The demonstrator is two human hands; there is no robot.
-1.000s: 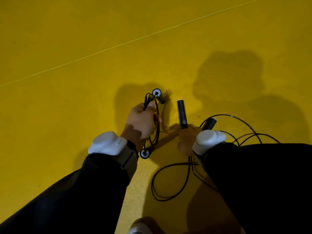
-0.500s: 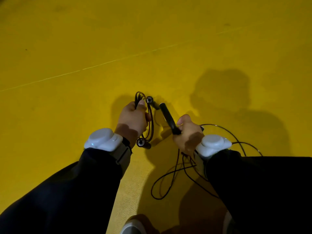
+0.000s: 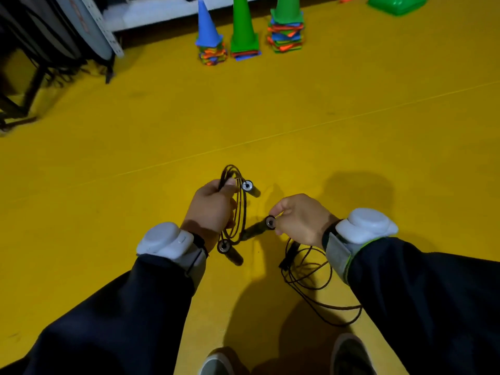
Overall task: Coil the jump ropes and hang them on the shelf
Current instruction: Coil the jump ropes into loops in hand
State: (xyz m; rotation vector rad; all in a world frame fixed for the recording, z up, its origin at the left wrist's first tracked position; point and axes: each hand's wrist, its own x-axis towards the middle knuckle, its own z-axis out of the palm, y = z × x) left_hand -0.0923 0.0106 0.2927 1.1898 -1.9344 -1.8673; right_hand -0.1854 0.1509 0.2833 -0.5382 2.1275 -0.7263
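My left hand [image 3: 213, 209] is closed around a coiled black jump rope [image 3: 238, 212], whose two handles [image 3: 250, 187] stick out above and below the fist. My right hand [image 3: 300, 219] pinches the end of a black handle [image 3: 259, 227] of a second jump rope. That rope [image 3: 311, 274] hangs in loose loops below my right wrist and trails down toward the yellow floor. Both hands are close together at the centre of the view, a little above the floor.
Blue and green cones [image 3: 240, 25] stand on stacks of flat markers at the far middle. A white shelf base [image 3: 162, 12] runs behind them. A dark rack with leaning boards [image 3: 54, 36] fills the far left. My shoes [image 3: 349, 353] show at the bottom.
The view has tilted up, bringing the cones and shelf into sight. My right hand has shifted its grip to the end of the second rope's handle, which now points toward my left hand.
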